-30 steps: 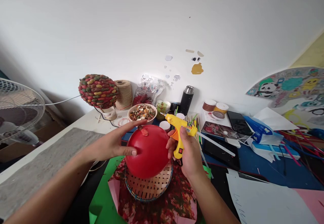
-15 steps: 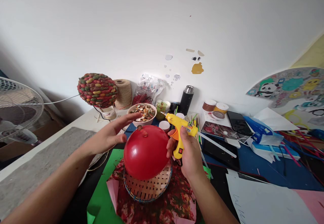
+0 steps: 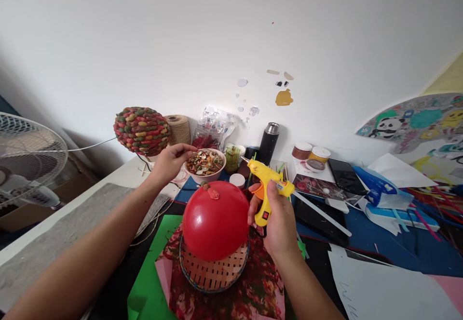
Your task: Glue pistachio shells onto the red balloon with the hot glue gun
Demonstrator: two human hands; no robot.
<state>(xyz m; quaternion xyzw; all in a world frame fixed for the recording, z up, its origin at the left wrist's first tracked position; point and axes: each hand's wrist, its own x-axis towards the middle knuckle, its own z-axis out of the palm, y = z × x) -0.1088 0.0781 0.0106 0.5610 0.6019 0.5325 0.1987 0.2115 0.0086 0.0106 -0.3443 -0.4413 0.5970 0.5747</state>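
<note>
My right hand [image 3: 280, 221] grips a yellow glue gun [image 3: 268, 187], its nozzle pointing up and left and a long white glue stick coming out of the back. In front of me a red balloon [image 3: 213, 226] rests in a shallow woven basket [image 3: 213, 276]; small painted pieces are stuck around its knot. My left hand [image 3: 173, 161] is at the left rim of a bowl [image 3: 205, 178] full of small painted pieces, seemingly shells or seeds. Its fingertips are pinched together; whatever is between them is too small to make out.
A ball covered in painted pieces [image 3: 142, 132] stands at the back left beside a twine spool [image 3: 178, 129]. Behind the glue gun are a black flask [image 3: 269, 144], paint jars [image 3: 302, 151] and a phone [image 3: 347, 176]. A fan [image 3: 29, 156] is far left. Paint-stained paper [image 3: 256, 281] lies beneath the basket.
My left hand has moved from above the balloon's left side up to the bowl, and its fingers have closed. My right hand still holds the glue gun. The view has shifted slightly.
</note>
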